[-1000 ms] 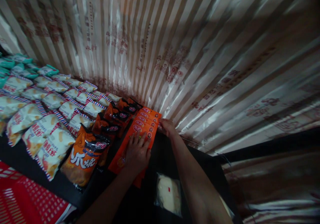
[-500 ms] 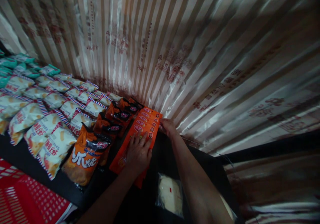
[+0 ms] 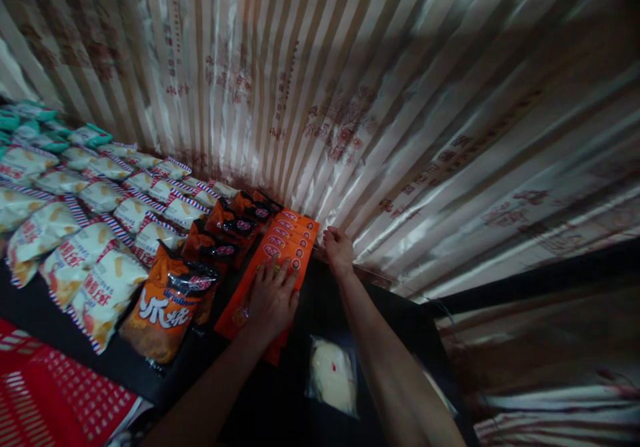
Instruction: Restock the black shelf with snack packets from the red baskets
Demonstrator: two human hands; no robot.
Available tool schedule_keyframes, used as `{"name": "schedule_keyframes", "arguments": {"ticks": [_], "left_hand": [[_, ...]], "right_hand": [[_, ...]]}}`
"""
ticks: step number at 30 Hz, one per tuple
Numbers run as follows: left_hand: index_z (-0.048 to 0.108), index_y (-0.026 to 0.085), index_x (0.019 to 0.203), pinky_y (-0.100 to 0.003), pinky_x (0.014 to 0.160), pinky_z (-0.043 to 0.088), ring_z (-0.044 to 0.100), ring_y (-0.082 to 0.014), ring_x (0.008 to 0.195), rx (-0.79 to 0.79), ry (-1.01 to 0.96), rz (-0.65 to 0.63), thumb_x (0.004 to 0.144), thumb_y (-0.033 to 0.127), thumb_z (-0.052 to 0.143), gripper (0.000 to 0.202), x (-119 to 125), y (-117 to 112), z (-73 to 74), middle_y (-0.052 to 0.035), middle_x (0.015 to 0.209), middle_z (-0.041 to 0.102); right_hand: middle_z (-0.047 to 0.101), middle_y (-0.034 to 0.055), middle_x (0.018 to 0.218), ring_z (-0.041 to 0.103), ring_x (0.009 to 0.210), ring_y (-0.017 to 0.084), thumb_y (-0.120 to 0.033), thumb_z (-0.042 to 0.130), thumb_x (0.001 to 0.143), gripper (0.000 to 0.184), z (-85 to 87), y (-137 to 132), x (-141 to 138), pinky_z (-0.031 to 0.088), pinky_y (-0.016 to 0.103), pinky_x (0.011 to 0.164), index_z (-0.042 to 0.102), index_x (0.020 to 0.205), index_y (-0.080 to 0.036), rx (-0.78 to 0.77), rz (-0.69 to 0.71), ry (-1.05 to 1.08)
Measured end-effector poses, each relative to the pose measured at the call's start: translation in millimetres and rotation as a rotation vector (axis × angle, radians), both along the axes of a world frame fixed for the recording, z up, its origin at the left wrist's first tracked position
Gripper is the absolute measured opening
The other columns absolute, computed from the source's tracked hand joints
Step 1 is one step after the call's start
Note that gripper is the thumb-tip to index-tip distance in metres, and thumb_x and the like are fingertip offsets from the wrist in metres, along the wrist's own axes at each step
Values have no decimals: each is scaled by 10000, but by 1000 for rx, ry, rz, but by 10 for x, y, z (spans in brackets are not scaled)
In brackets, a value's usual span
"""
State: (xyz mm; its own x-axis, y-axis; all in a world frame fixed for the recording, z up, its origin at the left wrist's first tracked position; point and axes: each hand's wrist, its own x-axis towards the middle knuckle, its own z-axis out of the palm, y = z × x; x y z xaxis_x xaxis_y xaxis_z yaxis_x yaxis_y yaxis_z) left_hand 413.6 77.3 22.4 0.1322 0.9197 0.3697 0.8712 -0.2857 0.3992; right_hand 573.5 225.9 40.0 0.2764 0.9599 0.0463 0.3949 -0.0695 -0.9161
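Note:
Flat orange snack packets [image 3: 287,237] lie overlapped in a staggered row on the black table, their printed top ends fanned toward the curtain. My left hand [image 3: 273,297] rests flat across the nearest packet, fingers spread. Just right of the packets' far corner is my right hand [image 3: 339,250], its fingers curled together and a small gap between them and the orange edge. Nothing shows in those fingers. Between my forearms sits a pale, clear-wrapped packet [image 3: 333,374] with a small red mark.
Orange-and-black snack bags [image 3: 167,304] stand left of the packets. Beyond them are rows of white snack bags [image 3: 107,294] and green bags [image 3: 90,135]. A red plastic basket [image 3: 75,390] occupies the lower left. A pleated, shiny curtain [image 3: 300,100] hangs behind the table.
My right hand has come away from the packets' far right corner, which it was touching. My left hand stays on the packets. The whole view has shifted slightly.

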Motion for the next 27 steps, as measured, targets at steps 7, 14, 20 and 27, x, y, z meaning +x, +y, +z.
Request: {"name": "schedule_keyframes", "arguments": {"ticks": [7,14,20,27], "left_hand": [[521,232,1240,-502,1080,218,314,-291,1298,16,-5,-10,833,321,479,419,-12,-9,18,-42,1351,472],[535,167,1219,-503,1075,233,316,-307,1296,16,-9,-13,821,306,498,423,-16,2,15,-78,1320,503],[534,146,1208,-494,1071,250,335,-306,1284,12,-11,-9,805,289,516,428,-15,20,-7,-78,1303,520],[568,143,1144,-483,1072,245,367,-290,1267,13,-12,2,820,288,497,362,-5,50,-28,-114,1306,508]], "right_hand": [[683,40,919,613,859,153,-178,453,789,247,78,-467,-159,465,283,837,660,920,-206,301,164,-363],[633,60,1125,519,1079,199,-77,431,761,371,33,-938,-386,405,369,963,679,1000,-213,356,442,-603],[636,89,1121,519,1044,209,-39,411,759,415,79,-1016,-457,436,361,920,655,1068,-172,249,511,-745],[632,84,1106,522,1057,204,-35,429,757,385,51,-985,-438,430,352,930,658,1032,-177,231,507,-768]]}}
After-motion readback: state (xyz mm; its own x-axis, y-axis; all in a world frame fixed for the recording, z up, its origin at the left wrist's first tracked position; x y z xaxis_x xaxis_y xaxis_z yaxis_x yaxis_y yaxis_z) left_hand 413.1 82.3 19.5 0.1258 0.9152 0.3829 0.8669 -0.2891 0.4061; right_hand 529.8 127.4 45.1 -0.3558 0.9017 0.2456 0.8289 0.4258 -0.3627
